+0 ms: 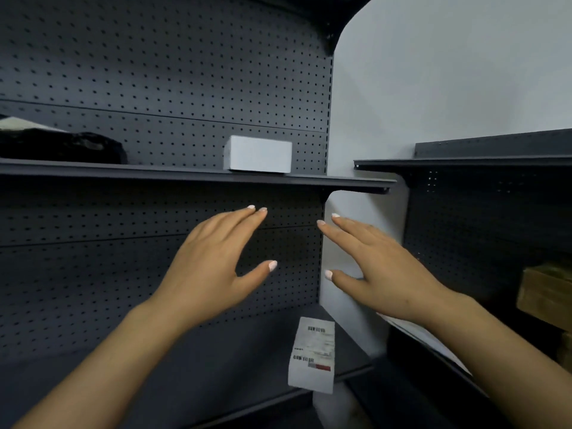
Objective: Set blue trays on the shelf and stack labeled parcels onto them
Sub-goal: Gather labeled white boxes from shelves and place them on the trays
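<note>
Grey steel shelving w/ pegboard backing fills the view, and both hands sit spread and empty in front of it. Left hand (213, 267) has fingers straight, thumb splayed wide; right hand (380, 267) mirrors it, palms angled toward each other — prob. framing a reach for something box-width, though nothing lies between them.

White box (258, 154) sits on the upper shelf (185, 174) just above the left hand's fingertips, pushed back near the pegboard, so its front lip stays free. Whether it carries a label I can't tell from this side. Labeled parcel (312, 354) lies below and between the wrists on the lower shelf (216, 366), barcode face up, its near end hanging over the front edge — likely parked there for easy pickup.

No blue tray in view, so the tray step looks not yet done here.

Room: the bay behind the hands is open between the two shelves. Upper shelf's front edge overhangs just above the fingertips — lifting straight up risks knuckles. Right of the right hand, a white wall panel (433, 88) and second shelf unit (479, 212) close that side; a dark bag (62, 147) sits far left, above.
</note>
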